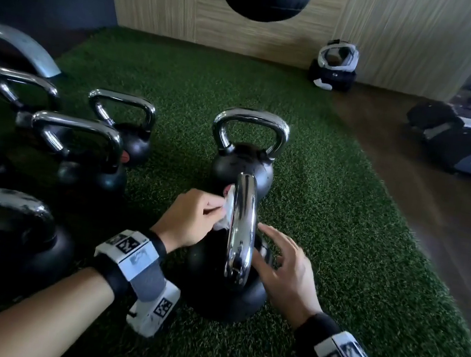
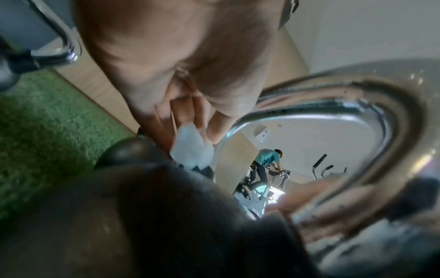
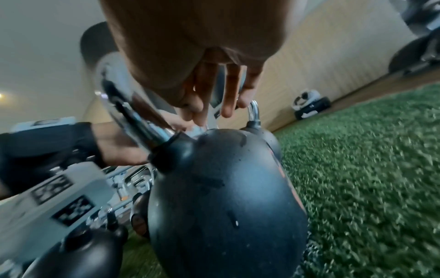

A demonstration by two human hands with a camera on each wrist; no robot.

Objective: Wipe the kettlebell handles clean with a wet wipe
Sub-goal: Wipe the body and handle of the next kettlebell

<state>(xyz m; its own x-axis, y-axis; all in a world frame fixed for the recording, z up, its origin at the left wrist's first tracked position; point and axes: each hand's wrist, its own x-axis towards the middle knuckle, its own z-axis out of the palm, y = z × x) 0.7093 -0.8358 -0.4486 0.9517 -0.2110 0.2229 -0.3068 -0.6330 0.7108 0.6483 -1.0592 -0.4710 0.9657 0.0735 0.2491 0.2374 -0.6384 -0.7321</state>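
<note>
Nearest kettlebell, standing upright on the green turf directly before the person, its chrome handle seen edge-on from the head view. The left hand pinches a crumpled white wet wipe between curled fingers and thumb and holds it against the left face of the handle loop. The right hand is spread, fingers straight and apart, beside the right of the handle above the shoulder of the black ball; whether the fingertips touch the metal cannot be told.

Likely faults, as judged from this pose: the wipe is bunched small, so it may cover only a narrow stripe of the loop and leave the inner curve and the far leg unwiped; wet chrome is slick, so the pinch may slide off the bar; a hard sideways push, if the right hand does not brace the ball, could rock the round-bodied weight on the soft pile.

Materials: handle a thick, mirror-polished bar bent to a rounded loop, beaded with droplets in the left wrist view; ball matt black, faintly pebbled, also flecked with drops; turf short and bristly.

Surroundings: a second kettlebell just behind, several more kettlebells to the left, pale wood-grain wall panel beyond.
</note>
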